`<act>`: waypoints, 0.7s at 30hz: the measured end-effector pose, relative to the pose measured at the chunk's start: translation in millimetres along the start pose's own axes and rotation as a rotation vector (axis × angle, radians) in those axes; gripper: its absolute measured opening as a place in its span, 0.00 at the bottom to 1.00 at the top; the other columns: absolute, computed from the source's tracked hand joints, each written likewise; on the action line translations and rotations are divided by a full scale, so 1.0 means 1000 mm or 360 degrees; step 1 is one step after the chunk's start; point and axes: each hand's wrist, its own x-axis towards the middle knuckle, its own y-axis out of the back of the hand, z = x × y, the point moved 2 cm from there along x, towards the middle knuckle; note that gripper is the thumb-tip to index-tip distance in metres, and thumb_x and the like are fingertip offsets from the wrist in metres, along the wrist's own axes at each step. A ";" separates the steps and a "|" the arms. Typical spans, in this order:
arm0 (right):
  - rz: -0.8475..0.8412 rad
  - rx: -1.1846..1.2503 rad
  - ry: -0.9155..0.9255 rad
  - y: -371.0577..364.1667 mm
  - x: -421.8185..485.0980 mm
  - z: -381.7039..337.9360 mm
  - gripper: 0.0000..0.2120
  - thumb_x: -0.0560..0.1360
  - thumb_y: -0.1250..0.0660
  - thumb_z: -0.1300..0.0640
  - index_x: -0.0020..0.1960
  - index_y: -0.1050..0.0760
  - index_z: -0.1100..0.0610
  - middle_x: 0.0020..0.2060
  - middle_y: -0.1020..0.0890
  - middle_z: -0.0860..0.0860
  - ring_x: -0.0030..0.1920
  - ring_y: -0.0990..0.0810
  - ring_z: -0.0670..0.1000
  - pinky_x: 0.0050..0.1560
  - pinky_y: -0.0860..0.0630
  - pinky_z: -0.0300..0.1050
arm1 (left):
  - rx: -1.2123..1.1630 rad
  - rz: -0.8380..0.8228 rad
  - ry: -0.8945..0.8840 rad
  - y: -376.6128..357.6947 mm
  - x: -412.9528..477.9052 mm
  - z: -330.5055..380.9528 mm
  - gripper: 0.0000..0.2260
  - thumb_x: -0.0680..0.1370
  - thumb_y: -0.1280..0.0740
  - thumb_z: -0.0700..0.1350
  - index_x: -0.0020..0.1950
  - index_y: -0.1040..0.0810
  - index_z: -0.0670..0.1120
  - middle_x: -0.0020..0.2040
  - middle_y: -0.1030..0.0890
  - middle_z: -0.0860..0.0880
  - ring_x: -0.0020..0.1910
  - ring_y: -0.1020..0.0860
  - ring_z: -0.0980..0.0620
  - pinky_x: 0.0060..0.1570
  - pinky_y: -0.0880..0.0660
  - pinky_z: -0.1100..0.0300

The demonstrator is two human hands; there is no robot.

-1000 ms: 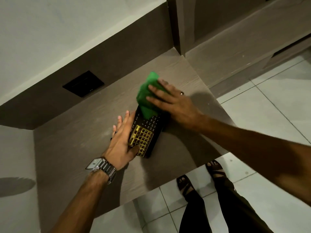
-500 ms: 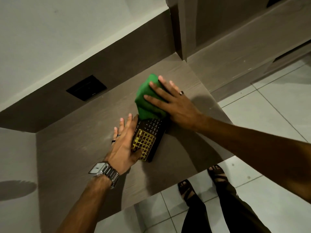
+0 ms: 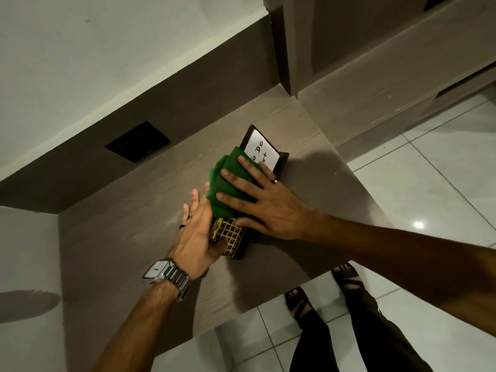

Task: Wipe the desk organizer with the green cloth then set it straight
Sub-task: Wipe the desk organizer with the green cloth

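Observation:
The dark desk organizer (image 3: 281, 162) lies flat on the wooden desk (image 3: 128, 237), with a gold grid panel at its near end and a white "To Do" card at its far end. My right hand (image 3: 257, 202) presses the folded green cloth (image 3: 228, 181) flat onto the organizer's middle, fingers spread. My left hand (image 3: 198, 232) rests against the organizer's left side, thumb on the gold grid, steadying it. The cloth and both hands hide the organizer's middle part.
A black socket plate (image 3: 138, 142) sits in the brown back panel behind the desk. A tall cabinet panel (image 3: 287, 49) rises at the desk's far right corner. The desk's front edge runs just below the organizer, with tiled floor (image 3: 429, 162) and my sandalled feet (image 3: 322, 291) beneath.
My right hand has drawn the green cloth back towards me along the organizer, uncovering the white card at the far end. The left hand has kept its place at the organizer's side.

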 end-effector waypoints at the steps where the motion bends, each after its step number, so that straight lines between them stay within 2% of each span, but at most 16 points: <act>1: 0.0013 0.0020 -0.0064 0.001 0.001 0.001 0.29 0.80 0.42 0.41 0.78 0.41 0.49 0.78 0.42 0.60 0.77 0.52 0.69 0.69 0.43 0.75 | -0.0003 0.0005 -0.0002 0.000 0.000 0.000 0.49 0.69 0.27 0.38 0.78 0.57 0.49 0.79 0.55 0.46 0.77 0.62 0.46 0.74 0.63 0.44; 6: 0.0141 0.0223 -0.0319 -0.008 -0.006 -0.016 0.26 0.81 0.41 0.45 0.77 0.39 0.48 0.79 0.44 0.59 0.78 0.53 0.67 0.65 0.33 0.74 | -0.0006 0.0014 -0.0024 -0.001 0.000 -0.001 0.49 0.69 0.27 0.35 0.78 0.58 0.47 0.79 0.55 0.46 0.77 0.62 0.44 0.74 0.62 0.41; 8: 0.0093 0.0218 -0.0205 -0.022 -0.023 -0.028 0.27 0.81 0.40 0.46 0.77 0.43 0.46 0.79 0.46 0.57 0.78 0.54 0.66 0.62 0.29 0.74 | 0.0011 0.0026 -0.0029 -0.001 -0.001 -0.002 0.50 0.67 0.25 0.36 0.77 0.56 0.45 0.78 0.56 0.47 0.77 0.60 0.43 0.75 0.60 0.41; 11: -0.0005 0.0094 -0.0020 -0.029 -0.047 -0.024 0.31 0.78 0.34 0.47 0.76 0.44 0.44 0.77 0.46 0.55 0.77 0.50 0.67 0.57 0.25 0.73 | -0.0006 0.0031 -0.0037 -0.001 0.001 -0.001 0.53 0.67 0.24 0.39 0.75 0.61 0.56 0.78 0.56 0.48 0.77 0.60 0.43 0.74 0.60 0.42; 13: 0.0013 0.0039 -0.0247 -0.025 -0.049 -0.004 0.31 0.78 0.34 0.49 0.76 0.44 0.44 0.78 0.44 0.57 0.76 0.49 0.68 0.56 0.26 0.75 | 0.0026 0.0014 -0.0041 -0.002 0.003 -0.002 0.54 0.68 0.26 0.37 0.73 0.65 0.65 0.79 0.57 0.48 0.77 0.62 0.45 0.74 0.61 0.40; 15: 0.0063 0.0049 -0.0545 -0.021 -0.048 0.009 0.30 0.78 0.36 0.49 0.77 0.45 0.44 0.78 0.43 0.59 0.77 0.50 0.69 0.56 0.26 0.76 | 0.0049 0.0016 -0.0029 -0.002 0.004 -0.005 0.55 0.68 0.27 0.37 0.72 0.66 0.67 0.79 0.57 0.49 0.77 0.62 0.45 0.73 0.61 0.40; 16: 0.0081 0.0055 -0.0565 -0.025 -0.050 0.005 0.31 0.78 0.36 0.49 0.77 0.45 0.45 0.78 0.43 0.59 0.77 0.51 0.69 0.56 0.26 0.76 | 0.0051 0.0011 -0.0029 -0.002 0.004 -0.006 0.55 0.68 0.27 0.37 0.72 0.66 0.66 0.79 0.58 0.49 0.77 0.62 0.45 0.73 0.61 0.40; 18: 0.0039 0.0040 -0.0331 -0.043 -0.061 -0.020 0.36 0.75 0.30 0.49 0.78 0.45 0.45 0.78 0.45 0.58 0.77 0.53 0.69 0.58 0.26 0.74 | 0.0051 -0.0005 -0.0059 -0.002 0.003 -0.008 0.55 0.68 0.26 0.38 0.74 0.65 0.65 0.79 0.58 0.49 0.77 0.62 0.45 0.73 0.61 0.41; 21: -0.0239 -0.0015 0.0028 -0.057 -0.078 -0.044 0.48 0.66 0.22 0.47 0.77 0.45 0.46 0.77 0.46 0.57 0.76 0.53 0.66 0.57 0.27 0.71 | 0.0071 -0.0015 -0.0088 -0.002 0.003 -0.010 0.55 0.67 0.24 0.40 0.75 0.65 0.62 0.79 0.58 0.48 0.77 0.61 0.44 0.73 0.62 0.43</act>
